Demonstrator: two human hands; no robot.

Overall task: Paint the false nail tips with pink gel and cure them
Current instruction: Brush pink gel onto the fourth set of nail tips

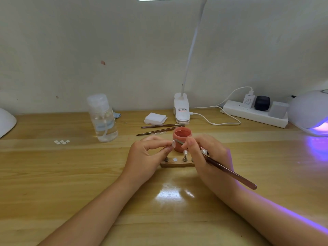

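Nothing here reads clearly: the lamp clip [181,110] carries a small red-lined label, and the charger [248,101] fine print, both illegible.

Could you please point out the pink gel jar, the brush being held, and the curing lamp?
pink gel jar [182,133]: head view, on its open pink top.
brush [229,172]: head view, mid-handle, below the right hand.
curing lamp [308,110]: head view, on its white dome.

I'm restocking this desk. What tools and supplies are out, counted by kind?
Brushes: 3, one in the right hand, two lying behind the pink gel jar
Pink gel jar: 1
Clear bottle: 1
Wipe stack: 1
Curing lamp: 1
Total: 7
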